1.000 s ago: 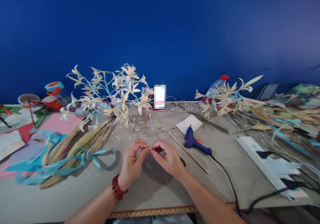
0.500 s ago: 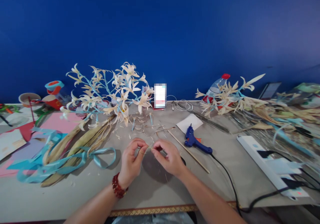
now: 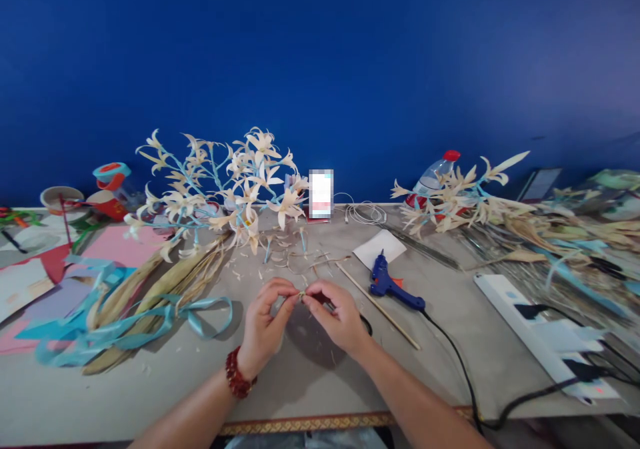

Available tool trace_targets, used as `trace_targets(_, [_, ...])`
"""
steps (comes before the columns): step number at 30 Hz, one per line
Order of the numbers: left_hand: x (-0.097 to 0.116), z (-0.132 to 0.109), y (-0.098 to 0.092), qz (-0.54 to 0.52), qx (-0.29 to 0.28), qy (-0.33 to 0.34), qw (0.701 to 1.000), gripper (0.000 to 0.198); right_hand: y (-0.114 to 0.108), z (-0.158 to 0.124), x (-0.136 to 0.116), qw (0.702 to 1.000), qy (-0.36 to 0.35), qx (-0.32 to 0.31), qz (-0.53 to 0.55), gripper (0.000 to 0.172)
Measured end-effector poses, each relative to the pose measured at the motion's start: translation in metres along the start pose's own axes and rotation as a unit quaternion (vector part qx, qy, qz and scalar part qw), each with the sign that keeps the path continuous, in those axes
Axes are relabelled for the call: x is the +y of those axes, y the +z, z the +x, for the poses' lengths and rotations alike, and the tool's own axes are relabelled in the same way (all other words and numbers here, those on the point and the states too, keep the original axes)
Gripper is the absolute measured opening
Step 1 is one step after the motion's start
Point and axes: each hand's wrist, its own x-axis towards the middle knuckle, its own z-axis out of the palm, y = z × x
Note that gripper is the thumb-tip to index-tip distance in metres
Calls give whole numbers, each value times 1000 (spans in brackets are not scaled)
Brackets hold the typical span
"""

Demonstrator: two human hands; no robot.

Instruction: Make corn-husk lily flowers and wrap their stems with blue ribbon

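Observation:
At the front middle of the table, my left hand (image 3: 271,315) and my right hand (image 3: 336,315) meet, fingertips pinched. Between them is a small, pale yellowish fibre piece (image 3: 301,295), mostly covered by the fingers; its exact kind cannot be made out. A red bead bracelet circles my left wrist. Beyond the hands lie thin dried scraps. To the right rest a thin wooden stick (image 3: 379,305) and a blue glue gun (image 3: 395,287), its tip on a white paper (image 3: 367,252).
Cream flowers on blue stems (image 3: 215,189) stand behind on the left, more (image 3: 465,195) on the right. Dried husks (image 3: 170,295) and blue ribbon (image 3: 207,334) lie left. A white power strip (image 3: 520,325) with black cables is at right. A phone (image 3: 321,194) leans near the wall.
The fingertips have shifted slightly, and a bit more of the pale piece shows between them. The view has dipped a little; nothing on the table has moved.

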Motion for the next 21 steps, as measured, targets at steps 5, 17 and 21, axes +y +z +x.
trace_targets(5, [0,-1,1,-10,6,6,1000,8,3,-1,-1,1000,-7,-8,-23,16])
trace_targets(17, [3,-3,-1,89,-29,83,992,16,1,-2,-1,997,-33,3,-72,20])
trace_targets(21, [2,-3,-2,134,-39,117,983,20,2,-3,-1,994,-43,10,-104,17])
